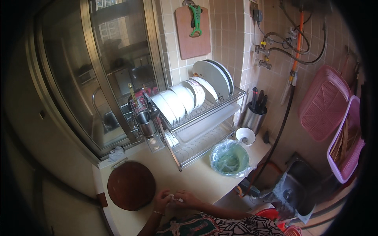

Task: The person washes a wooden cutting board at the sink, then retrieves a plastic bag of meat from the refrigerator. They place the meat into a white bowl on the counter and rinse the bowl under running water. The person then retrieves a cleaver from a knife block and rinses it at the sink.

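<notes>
Close to my body, over the front of the countertop (183, 183), my two hands meet around a small whitish piece (172, 197). It is too small to name. My left hand (162, 201), with a bracelet at the wrist, pinches it from the left. Fingers of my right hand (186, 198) grip it from the other side. To the left of my hands lies a round dark-brown wooden board (131, 185). A green basin lined with a clear plastic bag (230, 159) stands at the counter's right edge, some way from my right hand.
A two-tier metal dish rack (203, 156) holds bowls (177, 101) and plates (211, 76). Behind the basin stand a small white bowl (245, 135) and a knife holder (254, 118). A dark sink (301, 183) sits lower right. Pink baskets (322, 103) hang on the right wall.
</notes>
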`<state>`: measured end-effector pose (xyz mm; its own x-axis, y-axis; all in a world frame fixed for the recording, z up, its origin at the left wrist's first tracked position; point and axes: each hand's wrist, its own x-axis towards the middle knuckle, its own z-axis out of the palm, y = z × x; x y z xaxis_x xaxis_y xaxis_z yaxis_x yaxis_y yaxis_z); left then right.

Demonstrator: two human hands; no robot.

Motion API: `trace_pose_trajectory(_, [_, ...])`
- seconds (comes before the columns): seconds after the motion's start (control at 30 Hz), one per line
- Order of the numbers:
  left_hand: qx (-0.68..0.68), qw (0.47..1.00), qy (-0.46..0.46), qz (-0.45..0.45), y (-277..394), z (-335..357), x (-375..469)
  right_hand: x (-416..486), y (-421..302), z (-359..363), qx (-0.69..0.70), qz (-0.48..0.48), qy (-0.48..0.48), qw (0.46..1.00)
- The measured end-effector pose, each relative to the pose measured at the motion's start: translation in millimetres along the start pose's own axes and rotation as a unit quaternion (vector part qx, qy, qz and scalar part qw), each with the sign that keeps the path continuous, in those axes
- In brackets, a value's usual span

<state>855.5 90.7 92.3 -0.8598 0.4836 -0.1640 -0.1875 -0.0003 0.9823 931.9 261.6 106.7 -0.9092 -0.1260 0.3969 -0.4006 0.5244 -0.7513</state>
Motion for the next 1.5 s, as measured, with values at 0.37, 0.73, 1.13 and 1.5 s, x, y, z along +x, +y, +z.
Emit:
trace_pose_trajectory(0.37, [0.078, 0.996, -0.022, 0.023, 6.3, -4.2, -1.7, -0.2, -7.5, 3.3, -0.143, -0.034, -0.051, 0.988])
trace_pose_trajectory(0.73, [-0.065, 0.988, -0.111, -0.087, 8.3, -2.7, -8.1, 12.9, -48.4, -21.2, 0.205, 0.079, 0.067, 0.973])
trace_pose_trajectory(1.13, [-0.005, 0.980, -0.199, 0.003, 22.6, 8.4, -10.2, 28.8, -0.9, -34.1, 0.633, 0.179, 0.151, 0.738])
trace_pose_trajectory(1.5, [-0.086, 0.993, -0.079, 0.014, 41.0, 20.6, -11.1, -14.7, -2.3, -11.7, 0.368, 0.160, 0.012, 0.916])
